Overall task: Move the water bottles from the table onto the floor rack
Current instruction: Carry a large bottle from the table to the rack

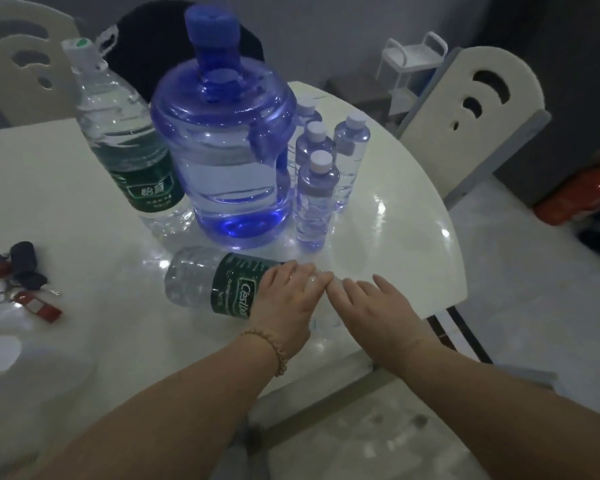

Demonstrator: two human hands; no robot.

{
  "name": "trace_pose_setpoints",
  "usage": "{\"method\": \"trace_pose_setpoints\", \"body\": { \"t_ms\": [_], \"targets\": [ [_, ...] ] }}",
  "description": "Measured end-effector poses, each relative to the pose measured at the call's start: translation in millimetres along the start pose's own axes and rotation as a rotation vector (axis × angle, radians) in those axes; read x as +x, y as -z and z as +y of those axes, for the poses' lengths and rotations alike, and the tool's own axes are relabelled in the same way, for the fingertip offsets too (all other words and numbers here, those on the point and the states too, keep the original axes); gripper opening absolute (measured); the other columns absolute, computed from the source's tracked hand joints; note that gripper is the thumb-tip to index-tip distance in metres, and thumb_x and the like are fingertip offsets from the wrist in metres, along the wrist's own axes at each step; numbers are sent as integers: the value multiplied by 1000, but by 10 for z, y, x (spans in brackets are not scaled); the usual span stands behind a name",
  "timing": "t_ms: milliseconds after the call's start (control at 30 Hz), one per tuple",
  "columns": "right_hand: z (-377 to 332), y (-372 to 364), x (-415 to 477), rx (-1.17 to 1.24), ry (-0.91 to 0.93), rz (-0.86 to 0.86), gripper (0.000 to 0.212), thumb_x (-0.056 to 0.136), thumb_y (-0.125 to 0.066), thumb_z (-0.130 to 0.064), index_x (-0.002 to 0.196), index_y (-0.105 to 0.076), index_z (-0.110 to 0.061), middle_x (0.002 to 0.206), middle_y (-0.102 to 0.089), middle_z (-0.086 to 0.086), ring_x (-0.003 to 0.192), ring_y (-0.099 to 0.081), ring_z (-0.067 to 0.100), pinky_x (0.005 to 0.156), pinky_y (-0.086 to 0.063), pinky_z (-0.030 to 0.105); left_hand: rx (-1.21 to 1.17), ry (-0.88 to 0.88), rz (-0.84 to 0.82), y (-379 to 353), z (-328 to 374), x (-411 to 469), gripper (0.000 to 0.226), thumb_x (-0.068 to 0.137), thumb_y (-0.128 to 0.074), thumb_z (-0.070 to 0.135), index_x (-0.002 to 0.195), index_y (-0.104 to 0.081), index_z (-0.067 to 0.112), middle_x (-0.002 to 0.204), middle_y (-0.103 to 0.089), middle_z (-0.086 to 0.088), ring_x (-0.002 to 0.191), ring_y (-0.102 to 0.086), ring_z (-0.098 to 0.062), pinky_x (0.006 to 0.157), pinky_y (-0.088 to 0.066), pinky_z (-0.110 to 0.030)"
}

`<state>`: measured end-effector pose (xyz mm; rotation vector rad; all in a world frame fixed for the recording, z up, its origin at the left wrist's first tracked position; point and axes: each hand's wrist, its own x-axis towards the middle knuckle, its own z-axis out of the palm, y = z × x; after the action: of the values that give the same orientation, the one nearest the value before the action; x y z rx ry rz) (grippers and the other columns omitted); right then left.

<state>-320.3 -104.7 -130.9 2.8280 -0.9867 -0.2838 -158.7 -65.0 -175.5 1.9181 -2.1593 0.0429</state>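
A clear water bottle with a green label (pixel 201 282) lies on its side near the front edge of the white table (pixel 426 216). My left hand (pixel 284 299) lies over its label end, fingers curved over the top. My right hand (pixel 371 306) rests flat beside it at the bottle's hidden neck end, fingertips meeting my left fingers. Behind stand a big blue water jug (pixel 222 150), a tall green-labelled bottle (pixel 125 140) and several small clear bottles (pixel 316 199). The white floor rack (pixel 413 64) stands on the floor beyond the table's far right.
A bunch of keys (pixel 21 278) lies on the table at the left. A cream chair (pixel 471 109) stands between the table's right edge and the rack. Another chair (pixel 21 57) is at the back left. An orange bag (pixel 582 195) lies on the floor at the right.
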Motion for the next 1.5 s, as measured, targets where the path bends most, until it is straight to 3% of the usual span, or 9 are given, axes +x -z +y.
{"method": "trace_pose_setpoints", "body": {
  "t_ms": [133, 233, 333, 500, 733, 833, 933, 1200, 1500],
  "targets": [
    [-48, -187, 26, -90, -5, 49, 50, 81, -43, -16, 128, -49, -3, 89, -64, 8, 80, -62, 26, 92, -48, 45, 68, 30, -91, -110, 71, -55, 90, 56, -81, 24, 136, -39, 22, 134, -47, 2, 125, -39, -23, 107, -25, -36],
    [-47, -283, 65, -64, 3, 32, 57, 82, -47, -20, 136, -39, -1, 111, -61, 19, 103, -57, 37, 98, -41, 52, 35, 20, -133, -86, 36, -76, 102, 67, -78, 37, 147, -15, 22, 148, -30, 0, 137, -21, -23, 113, -8, -36],
    [-11, -334, 139, 71, 93, -67, 96, 78, -67, -35, 149, -7, -9, 152, -24, 20, 136, -27, 40, 108, -25, 51, 74, -22, -172, 56, -207, -147, 118, 63, -79, 47, 146, 3, 29, 155, -13, -4, 142, -5, -26, 114, 0, -45],
    [-145, -357, 360, 239, 127, -53, 113, 74, -71, -48, 144, 16, -34, 157, 5, 13, 143, -3, 34, 115, -13, 44, 334, 90, -352, 320, -1028, -357, 131, 57, -77, 59, 139, 25, 42, 155, 11, -8, 139, 13, -38, 108, 6, -62],
    [-245, -364, 570, 217, 81, 43, 116, 54, -82, -50, 147, -13, -37, 135, -41, 18, 120, -41, 40, 101, -35, 54, 361, -10, -290, 333, -1243, -251, 119, 50, -71, 71, 142, -1, 42, 120, -47, -9, 104, -43, -31, 92, -36, -51],
    [-251, -449, 595, 218, 73, 22, 125, 56, -82, -53, 145, 6, -44, 151, -24, 19, 134, -25, 47, 103, -29, 60, 317, -54, -248, 256, -1280, -263, 109, 52, -71, 66, 142, -16, 40, 122, -45, -12, 116, -39, -36, 103, -26, -60],
    [-257, -461, 618, 213, 95, 29, 127, 58, -81, -52, 143, 13, -46, 153, -20, 18, 128, -35, 45, 99, -38, 52, 299, -43, -317, 242, -1292, -241, 110, 59, -70, 65, 143, -2, 42, 144, -26, -12, 133, -22, -38, 109, -19, -59],
    [101, -366, 310, 177, 181, 25, 129, 61, -78, -50, 139, 25, -45, 148, -27, 14, 121, -39, 34, 94, -43, 45, 244, -25, -306, 299, -824, -224, 100, 57, -70, 56, 139, -16, 38, 123, -50, -4, 108, -48, -27, 94, -37, -47],
    [1605, -102, -875, 46, 32, 103, 120, 60, -79, -53, 148, 2, -37, 142, -38, 19, 116, -46, 37, 89, -48, 47, 243, -147, -72, 449, 824, 679, 97, 56, -75, 50, 137, -25, 35, 116, -56, -8, 99, -52, -26, 86, -42, -44]
  ]
}}
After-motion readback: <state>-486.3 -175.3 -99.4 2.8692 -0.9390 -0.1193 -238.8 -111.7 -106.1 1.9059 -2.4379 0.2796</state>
